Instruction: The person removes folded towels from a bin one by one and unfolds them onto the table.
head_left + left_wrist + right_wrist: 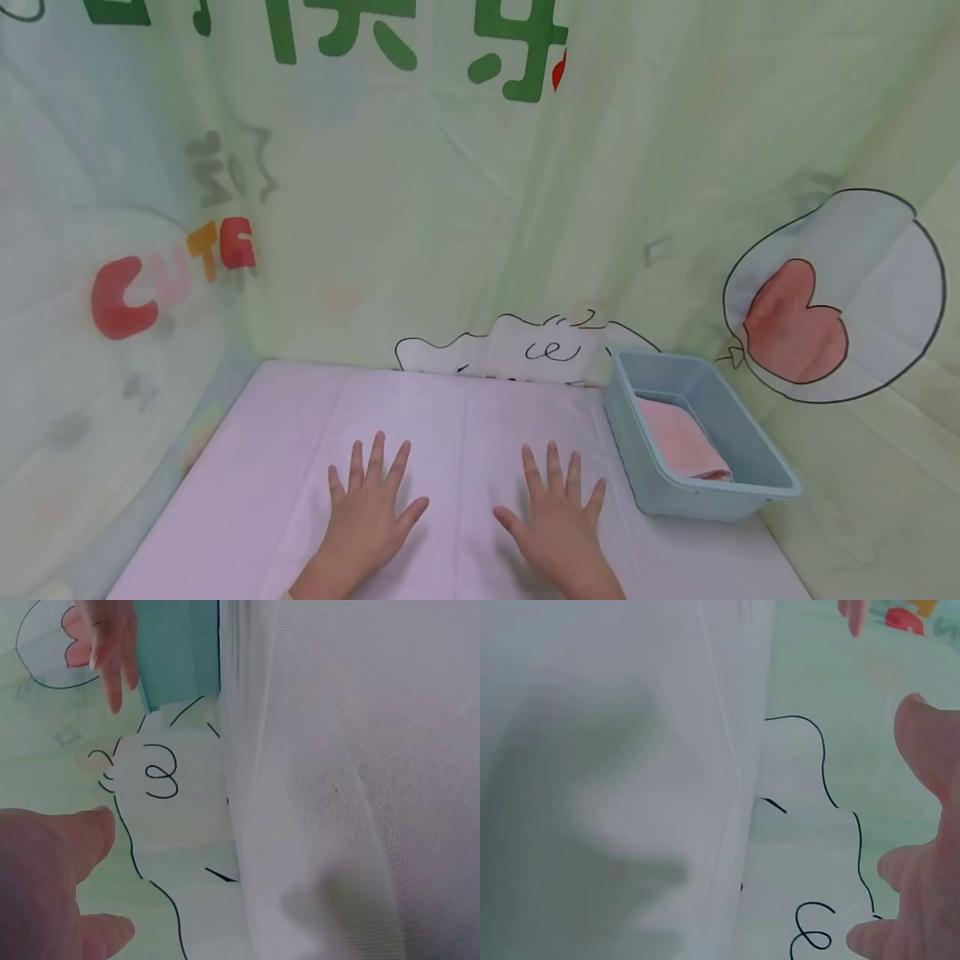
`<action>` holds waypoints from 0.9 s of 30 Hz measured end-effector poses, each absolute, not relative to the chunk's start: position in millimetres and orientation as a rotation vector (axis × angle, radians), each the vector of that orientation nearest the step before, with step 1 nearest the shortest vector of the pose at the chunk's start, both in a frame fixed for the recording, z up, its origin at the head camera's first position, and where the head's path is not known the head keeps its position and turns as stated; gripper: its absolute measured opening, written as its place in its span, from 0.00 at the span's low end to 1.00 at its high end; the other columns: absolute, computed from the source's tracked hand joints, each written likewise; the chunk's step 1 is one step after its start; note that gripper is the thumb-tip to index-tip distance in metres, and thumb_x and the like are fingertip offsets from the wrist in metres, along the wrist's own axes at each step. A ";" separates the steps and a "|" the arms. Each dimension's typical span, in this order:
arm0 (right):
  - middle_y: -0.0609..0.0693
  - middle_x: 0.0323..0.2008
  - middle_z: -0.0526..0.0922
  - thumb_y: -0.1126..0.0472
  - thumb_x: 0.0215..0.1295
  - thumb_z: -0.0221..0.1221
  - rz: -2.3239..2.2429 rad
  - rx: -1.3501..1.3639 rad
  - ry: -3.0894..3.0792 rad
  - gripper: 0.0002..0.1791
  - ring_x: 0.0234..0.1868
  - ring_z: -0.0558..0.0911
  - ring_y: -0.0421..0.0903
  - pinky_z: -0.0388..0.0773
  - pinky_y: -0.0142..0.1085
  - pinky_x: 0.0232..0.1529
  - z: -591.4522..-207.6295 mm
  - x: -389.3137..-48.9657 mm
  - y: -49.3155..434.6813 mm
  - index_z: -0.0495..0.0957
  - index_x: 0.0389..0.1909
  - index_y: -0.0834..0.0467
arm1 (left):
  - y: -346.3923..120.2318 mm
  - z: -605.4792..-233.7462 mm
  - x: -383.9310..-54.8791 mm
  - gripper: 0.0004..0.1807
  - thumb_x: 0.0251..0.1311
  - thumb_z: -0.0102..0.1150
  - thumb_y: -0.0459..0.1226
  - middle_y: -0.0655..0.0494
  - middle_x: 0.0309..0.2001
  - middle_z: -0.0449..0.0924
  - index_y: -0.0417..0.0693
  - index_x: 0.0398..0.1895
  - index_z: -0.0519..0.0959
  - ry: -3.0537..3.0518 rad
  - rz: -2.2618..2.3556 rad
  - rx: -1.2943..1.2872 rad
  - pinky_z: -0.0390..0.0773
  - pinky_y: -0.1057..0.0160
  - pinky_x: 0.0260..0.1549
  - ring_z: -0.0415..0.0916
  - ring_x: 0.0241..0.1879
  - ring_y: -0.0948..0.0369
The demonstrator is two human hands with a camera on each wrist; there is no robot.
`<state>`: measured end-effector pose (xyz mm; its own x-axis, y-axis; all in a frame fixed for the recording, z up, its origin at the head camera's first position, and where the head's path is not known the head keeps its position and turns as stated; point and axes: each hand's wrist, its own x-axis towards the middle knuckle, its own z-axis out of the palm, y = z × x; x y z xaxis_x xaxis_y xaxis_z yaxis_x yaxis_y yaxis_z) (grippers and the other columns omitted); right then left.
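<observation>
My left hand [365, 518] is spread over the pink-covered table [300, 433], fingers straight and apart, palm down, holding nothing. To its right my right hand [558, 527] is spread in the same way, also with nothing in it. Both cast soft shadows on the cloth. A blue-grey plastic bin [720, 500] stands right of the right hand, a short way from its fingers. Inside the bin lies a folded pink cloth [681, 437]. The left wrist view catches the right hand [111, 645] in front of the bin [180, 652].
Behind the table hangs a pale green printed curtain [375, 208], which also closes in both sides. It carries green characters, coloured letters [123, 300] and a balloon drawing with a red heart [798, 325]. The bin sits at the table's right edge, close to the curtain.
</observation>
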<state>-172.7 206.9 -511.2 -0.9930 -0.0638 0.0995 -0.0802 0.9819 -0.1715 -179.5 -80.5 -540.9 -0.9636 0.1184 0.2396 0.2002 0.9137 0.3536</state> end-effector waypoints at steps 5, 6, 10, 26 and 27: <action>0.61 0.89 0.45 0.17 0.64 0.56 0.291 0.116 -3.063 0.60 0.87 0.38 0.74 0.30 0.85 0.73 -499.9 -169.4 217.6 0.48 0.89 0.42 | -78.5 -536.2 -181.0 0.48 0.71 0.59 0.66 0.43 0.89 0.47 0.64 0.88 0.55 -2.881 -0.617 -0.280 0.48 0.16 0.73 0.43 0.86 0.30; 0.60 0.89 0.43 0.17 0.63 0.56 0.309 0.119 -3.075 0.61 0.87 0.36 0.73 0.28 0.84 0.73 -496.8 -168.3 219.8 0.47 0.89 0.41 | -78.2 -534.9 -181.1 0.48 0.71 0.60 0.65 0.43 0.89 0.47 0.63 0.88 0.55 -2.883 -0.635 -0.290 0.49 0.16 0.73 0.44 0.86 0.30; 0.60 0.89 0.43 0.20 0.60 0.62 0.424 0.137 -3.078 0.63 0.87 0.36 0.73 0.28 0.84 0.73 -475.8 -163.2 230.2 0.47 0.89 0.42 | -76.2 -527.8 -185.8 0.50 0.69 0.63 0.65 0.42 0.88 0.48 0.59 0.88 0.56 -2.885 -0.743 -0.345 0.54 0.18 0.73 0.46 0.85 0.31; 0.67 0.87 0.46 0.46 0.57 0.80 0.502 0.149 -2.886 0.63 0.86 0.39 0.76 0.34 0.84 0.73 -416.2 -153.1 286.1 0.52 0.87 0.54 | -61.8 -503.5 -196.3 0.53 0.66 0.68 0.64 0.51 0.89 0.47 0.60 0.88 0.57 -2.828 -1.254 -0.479 0.61 0.28 0.77 0.49 0.87 0.38; 0.66 0.87 0.45 0.47 0.57 0.80 0.505 0.131 -2.878 0.63 0.87 0.38 0.74 0.34 0.84 0.74 -413.0 -152.2 290.0 0.52 0.87 0.54 | -61.0 -502.1 -197.1 0.53 0.65 0.68 0.65 0.51 0.89 0.47 0.61 0.88 0.56 -2.826 -1.271 -0.483 0.61 0.29 0.77 0.50 0.87 0.39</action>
